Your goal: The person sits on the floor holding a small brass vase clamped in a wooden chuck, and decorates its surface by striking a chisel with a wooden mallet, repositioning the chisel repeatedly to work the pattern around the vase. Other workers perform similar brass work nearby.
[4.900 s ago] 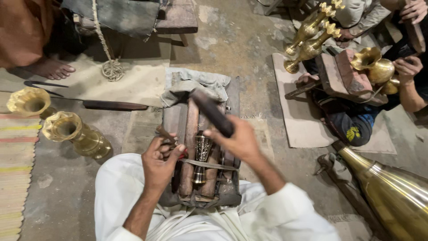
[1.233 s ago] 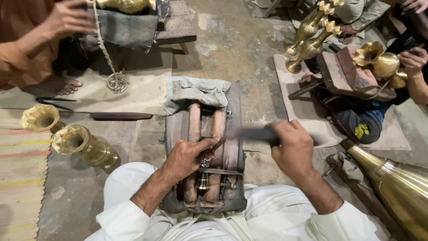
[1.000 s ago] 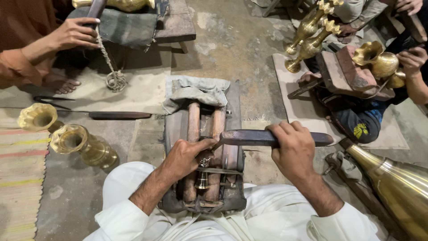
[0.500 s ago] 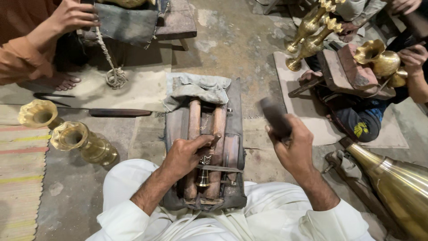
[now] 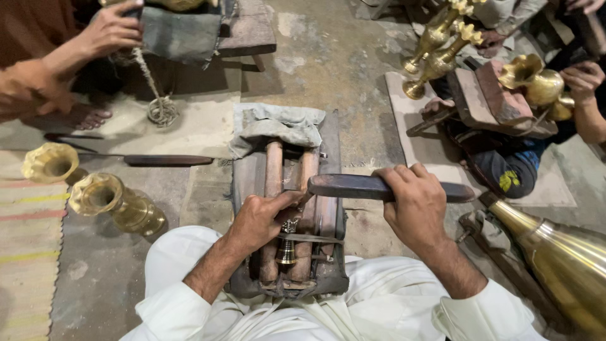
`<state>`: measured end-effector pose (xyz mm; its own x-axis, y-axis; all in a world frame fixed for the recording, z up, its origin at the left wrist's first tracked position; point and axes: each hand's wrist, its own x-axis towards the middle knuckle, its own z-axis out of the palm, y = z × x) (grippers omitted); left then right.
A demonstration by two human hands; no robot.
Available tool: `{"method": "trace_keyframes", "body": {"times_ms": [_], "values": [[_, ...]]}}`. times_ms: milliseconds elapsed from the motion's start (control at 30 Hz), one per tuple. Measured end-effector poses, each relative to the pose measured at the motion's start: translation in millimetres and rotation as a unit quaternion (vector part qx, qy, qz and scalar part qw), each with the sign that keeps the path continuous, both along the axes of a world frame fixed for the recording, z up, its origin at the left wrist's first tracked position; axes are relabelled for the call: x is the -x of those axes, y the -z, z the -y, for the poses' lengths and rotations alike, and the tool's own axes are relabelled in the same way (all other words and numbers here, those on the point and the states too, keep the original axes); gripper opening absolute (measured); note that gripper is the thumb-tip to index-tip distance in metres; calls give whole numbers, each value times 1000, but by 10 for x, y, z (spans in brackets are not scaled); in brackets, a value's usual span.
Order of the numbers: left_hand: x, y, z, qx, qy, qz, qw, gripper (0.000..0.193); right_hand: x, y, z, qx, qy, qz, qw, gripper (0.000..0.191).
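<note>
My right hand (image 5: 413, 205) grips a long dark flat tool (image 5: 344, 186), held level with its left end over the wooden block (image 5: 325, 227) between my knees. My left hand (image 5: 259, 218) rests on the block's two upright wooden rollers (image 5: 273, 167), thumb pointing at the tool's tip. A small brass piece (image 5: 287, 243) sits clamped between the rollers under a strap, just below my left hand. A grey cloth (image 5: 278, 126) lies folded over the far end of the block.
Two brass vases (image 5: 113, 202) stand on the floor at left beside a striped mat (image 5: 28, 252). A dark long tool (image 5: 167, 160) lies on the ground. A large brass vessel (image 5: 555, 252) lies at right. Other people's hands work at top left (image 5: 110, 28) and top right (image 5: 581, 79).
Half a second ago my right hand held the tool raised and pointing away; now it lies level, its end over the block. My left hand stays on the rollers.
</note>
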<state>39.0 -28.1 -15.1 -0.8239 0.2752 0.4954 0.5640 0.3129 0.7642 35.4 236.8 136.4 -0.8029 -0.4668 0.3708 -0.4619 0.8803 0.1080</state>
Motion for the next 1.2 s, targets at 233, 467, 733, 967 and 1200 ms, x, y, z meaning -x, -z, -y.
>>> {"method": "trace_keyframes", "body": {"times_ms": [233, 467, 733, 967, 1200], "values": [[-2, 8, 14, 2, 10, 16, 1000, 46, -46, -11, -25, 36, 19, 14, 999, 48], [-19, 107, 28, -61, -47, 60, 995, 28, -38, 85, -101, -53, 35, 83, 994, 45], [-110, 183, -10, -207, -94, 120, 966, 29, 21, 219, -65, 138, 139, 348, 917, 30], [-101, 159, -171, -103, -75, 40, 991, 40, 52, 227, -91, 95, 83, 274, 953, 29], [-85, 135, -167, -42, -85, 49, 994, 43, 82, 183, 29, 296, 44, 126, 946, 27]]}}
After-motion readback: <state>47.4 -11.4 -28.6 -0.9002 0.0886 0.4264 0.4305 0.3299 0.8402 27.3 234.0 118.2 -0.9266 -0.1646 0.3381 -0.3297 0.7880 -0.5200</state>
